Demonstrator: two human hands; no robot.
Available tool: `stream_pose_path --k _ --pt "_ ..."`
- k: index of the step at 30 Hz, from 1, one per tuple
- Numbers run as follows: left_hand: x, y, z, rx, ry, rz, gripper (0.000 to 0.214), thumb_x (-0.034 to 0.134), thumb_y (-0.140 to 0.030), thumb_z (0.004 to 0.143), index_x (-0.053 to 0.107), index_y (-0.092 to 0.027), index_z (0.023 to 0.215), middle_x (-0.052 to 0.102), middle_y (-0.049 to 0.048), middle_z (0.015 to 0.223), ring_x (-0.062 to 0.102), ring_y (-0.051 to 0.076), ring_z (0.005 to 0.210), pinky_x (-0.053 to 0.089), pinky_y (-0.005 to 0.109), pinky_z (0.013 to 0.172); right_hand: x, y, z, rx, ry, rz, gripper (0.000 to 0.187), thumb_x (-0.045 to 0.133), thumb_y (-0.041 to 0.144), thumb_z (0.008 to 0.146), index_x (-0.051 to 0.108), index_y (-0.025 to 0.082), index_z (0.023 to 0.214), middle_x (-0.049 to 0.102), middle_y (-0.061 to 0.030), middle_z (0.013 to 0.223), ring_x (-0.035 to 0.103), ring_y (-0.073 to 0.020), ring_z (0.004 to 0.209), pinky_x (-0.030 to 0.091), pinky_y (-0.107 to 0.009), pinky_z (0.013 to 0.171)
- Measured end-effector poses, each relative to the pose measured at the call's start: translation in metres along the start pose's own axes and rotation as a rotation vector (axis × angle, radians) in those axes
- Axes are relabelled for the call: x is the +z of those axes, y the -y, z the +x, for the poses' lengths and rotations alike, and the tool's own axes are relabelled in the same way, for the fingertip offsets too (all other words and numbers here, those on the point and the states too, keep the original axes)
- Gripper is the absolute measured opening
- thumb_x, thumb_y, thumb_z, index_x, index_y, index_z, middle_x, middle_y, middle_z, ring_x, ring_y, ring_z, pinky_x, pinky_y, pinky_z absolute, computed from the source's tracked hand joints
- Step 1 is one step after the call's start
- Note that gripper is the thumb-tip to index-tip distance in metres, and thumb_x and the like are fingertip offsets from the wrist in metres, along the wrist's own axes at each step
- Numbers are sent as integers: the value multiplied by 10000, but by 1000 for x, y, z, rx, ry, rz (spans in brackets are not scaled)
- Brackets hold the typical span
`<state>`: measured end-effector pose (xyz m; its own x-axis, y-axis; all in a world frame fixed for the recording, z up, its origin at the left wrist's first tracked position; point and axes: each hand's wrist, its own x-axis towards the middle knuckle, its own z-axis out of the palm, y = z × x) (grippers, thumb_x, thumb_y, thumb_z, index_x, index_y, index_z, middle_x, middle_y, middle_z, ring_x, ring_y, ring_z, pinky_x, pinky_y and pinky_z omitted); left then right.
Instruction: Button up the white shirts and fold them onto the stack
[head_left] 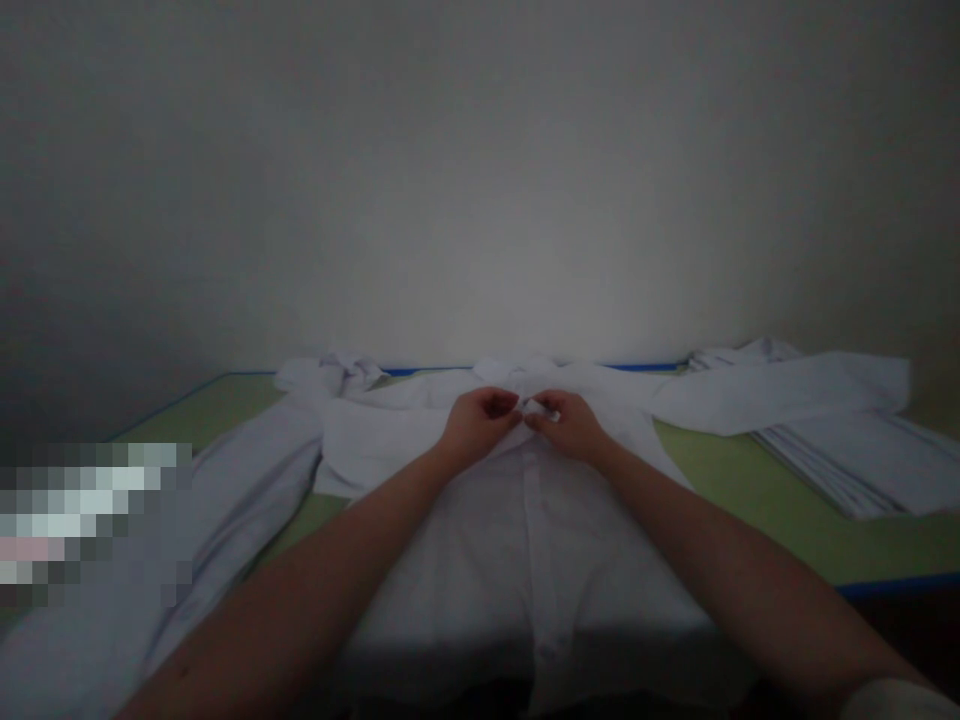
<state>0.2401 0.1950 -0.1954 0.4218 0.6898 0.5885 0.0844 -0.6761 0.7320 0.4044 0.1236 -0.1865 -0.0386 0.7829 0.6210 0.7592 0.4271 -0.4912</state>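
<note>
A white button-up shirt [480, 540] lies spread on the table, its collar toward the wall and its hem hanging over the near edge. Its front placket runs down the middle, and its sleeves reach out to both sides. Over the upper placket, my left hand [484, 415] pinches the cloth between thumb and fingers. My right hand [564, 420] faces it closely, fingertips also closed on the placket edge. Whatever small part sits between the fingertips is too dim to make out.
The green table [739, 480] has a blue edge and meets a plain wall [480, 180]. On the right, a stack of folded white garments [870, 460] lies partly under the shirt's sleeve. More loose white clothing [247, 480] lies on the left, beside a blurred-out patch.
</note>
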Motion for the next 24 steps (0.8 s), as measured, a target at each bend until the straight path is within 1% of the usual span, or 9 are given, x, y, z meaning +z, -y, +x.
stream_pose_path --k 3,6,9,15,19,24 --pt "0 1 1 -27 16 -44 288 702 -284 638 652 -132 877 690 76 830 631 149 712 507 276 674 1 -3 0 7 -61 14 320 618 292 692 636 192 996 659 -19 838 580 -132 728 437 -242 685" --pt "0 3 2 -55 25 -103 292 712 -259 624 645 -128 876 690 73 835 628 138 701 503 270 675 1 -5 -1 -50 -72 -24 335 616 267 697 641 232 1030 663 -16 927 592 -141 811 448 -271 762" --pt "1 6 3 -70 38 -151 293 718 -256 616 641 -129 869 689 70 838 626 133 698 501 269 681 0 -6 -2 -70 -90 -61 381 625 269 707 622 243 1087 667 -11 949 601 -147 839 448 -284 800" --pt "0 12 5 -62 31 -113 324 733 -276 598 645 -125 871 685 75 815 622 140 691 496 268 658 -1 -6 -2 -130 -28 -201 228 586 315 781 680 258 980 674 -12 965 603 -157 888 426 -282 829" --pt "-1 10 4 -39 60 -55 320 730 -280 603 655 -124 871 686 73 793 623 145 687 499 274 660 -2 -5 -1 -185 0 -299 213 564 329 808 680 224 951 676 -32 941 595 -164 889 399 -283 831" --pt "-1 6 1 -2 70 -56 279 706 -266 629 658 -118 861 690 75 797 627 142 689 505 267 663 -2 0 -2 -203 12 -357 185 556 309 811 677 200 898 676 -34 859 590 -147 802 385 -259 773"
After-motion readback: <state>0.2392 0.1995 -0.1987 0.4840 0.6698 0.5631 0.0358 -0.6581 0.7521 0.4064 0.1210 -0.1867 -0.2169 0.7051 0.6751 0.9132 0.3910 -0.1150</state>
